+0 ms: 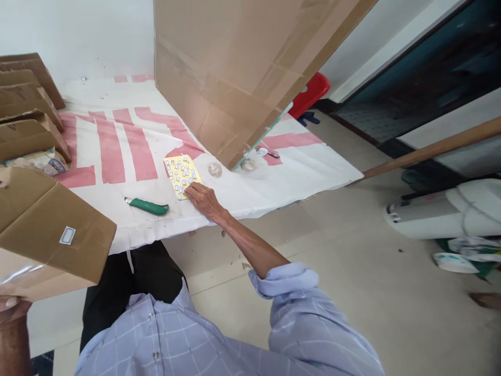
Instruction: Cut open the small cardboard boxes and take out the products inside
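Note:
At the lower left, my left hand (12,308) is closed on the bottom edge of a brown cardboard box (84,256), only partly in view. A small white label with a blue border (68,235) is stuck on the box's side. My right hand (201,201) rests at the lower right corner of a yellow sticker sheet (178,169) on the table, its fingers together and pressed on the sheet. White stickers with dark outlines are scattered over the sheet. To its left lies a green utility knife (148,206), with its metal tip pointing left.
A large cardboard sheet or carton (235,68) stands on the white-covered table (235,201). Two rolls of clear tape (215,169) sit near its foot. Folded cardboard boxes (27,99) are stacked at the left. Behind are a red plastic stool (313,94) and a wooden pole (430,143).

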`<state>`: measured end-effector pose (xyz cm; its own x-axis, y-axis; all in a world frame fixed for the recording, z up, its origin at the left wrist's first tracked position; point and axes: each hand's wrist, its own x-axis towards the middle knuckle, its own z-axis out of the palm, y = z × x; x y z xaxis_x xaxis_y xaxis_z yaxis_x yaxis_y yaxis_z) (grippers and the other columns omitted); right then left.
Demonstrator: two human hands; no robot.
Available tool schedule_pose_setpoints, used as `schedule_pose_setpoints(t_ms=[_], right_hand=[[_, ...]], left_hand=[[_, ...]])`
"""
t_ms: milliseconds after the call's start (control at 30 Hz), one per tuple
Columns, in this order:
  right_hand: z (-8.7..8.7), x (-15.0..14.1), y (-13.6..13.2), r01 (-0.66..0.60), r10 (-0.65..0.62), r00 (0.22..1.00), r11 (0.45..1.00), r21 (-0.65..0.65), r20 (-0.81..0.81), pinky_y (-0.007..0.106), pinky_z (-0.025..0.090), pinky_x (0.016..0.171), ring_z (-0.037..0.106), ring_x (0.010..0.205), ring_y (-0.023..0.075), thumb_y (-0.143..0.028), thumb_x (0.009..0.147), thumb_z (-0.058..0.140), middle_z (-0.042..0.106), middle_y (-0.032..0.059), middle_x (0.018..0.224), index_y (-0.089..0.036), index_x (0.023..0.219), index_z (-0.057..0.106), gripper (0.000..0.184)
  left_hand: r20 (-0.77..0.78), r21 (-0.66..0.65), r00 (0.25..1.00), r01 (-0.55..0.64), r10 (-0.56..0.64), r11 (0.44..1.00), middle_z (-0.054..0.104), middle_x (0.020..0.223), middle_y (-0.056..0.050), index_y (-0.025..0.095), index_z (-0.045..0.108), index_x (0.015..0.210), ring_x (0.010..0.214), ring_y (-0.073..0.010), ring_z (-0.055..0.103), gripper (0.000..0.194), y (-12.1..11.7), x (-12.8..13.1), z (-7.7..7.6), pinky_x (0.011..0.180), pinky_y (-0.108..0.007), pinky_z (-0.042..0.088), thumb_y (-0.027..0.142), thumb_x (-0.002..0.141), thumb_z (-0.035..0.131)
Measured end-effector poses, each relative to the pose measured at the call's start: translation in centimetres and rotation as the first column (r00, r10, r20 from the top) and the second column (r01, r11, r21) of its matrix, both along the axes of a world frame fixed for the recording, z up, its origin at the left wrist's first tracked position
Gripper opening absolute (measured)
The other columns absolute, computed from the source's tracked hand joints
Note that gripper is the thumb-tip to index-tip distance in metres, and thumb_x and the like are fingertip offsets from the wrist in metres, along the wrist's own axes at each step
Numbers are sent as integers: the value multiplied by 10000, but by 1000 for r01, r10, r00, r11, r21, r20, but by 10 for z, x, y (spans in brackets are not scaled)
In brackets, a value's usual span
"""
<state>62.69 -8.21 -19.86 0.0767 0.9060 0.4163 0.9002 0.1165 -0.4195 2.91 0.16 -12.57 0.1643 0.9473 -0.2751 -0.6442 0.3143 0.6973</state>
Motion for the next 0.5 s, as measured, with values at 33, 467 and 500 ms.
schedule_pose_setpoints(t_ms=[33, 467, 500], right_hand=[[0, 0, 0, -1, 1, 1000, 1000, 0, -11, 298, 446, 750, 611, 908, 212, -266, 1143, 571, 707, 82, 953, -232, 930, 710, 256], [5, -1, -6, -53, 59, 996, 995, -87, 63, 310, 396, 710, 582, 887, 214, -203, 1128, 530, 724, 96, 928, -215, 901, 731, 304], [5, -2, -6, -61, 68, 995, 994, -85, 75, 313, 402, 716, 591, 894, 215, -212, 1133, 530, 734, 100, 947, -216, 896, 734, 313]], left_hand=[[-42, 4, 999, 7, -7, 1000, 894, 1090, 111, 554, 808, 1306, 1339, -468, 760, 1054, -3, 2, 2, 1112, -779, 604, 157, 349, 613], [-116, 57, 993, 30, -24, 998, 880, 1231, 82, 465, 809, 1376, 1413, -527, 689, 1058, -10, 14, 5, 1141, -809, 556, 207, 366, 627], [-100, 61, 995, 34, -28, 998, 885, 1215, 70, 447, 816, 1365, 1419, -525, 685, 1045, -9, 15, 5, 1153, -803, 554, 209, 366, 626]])
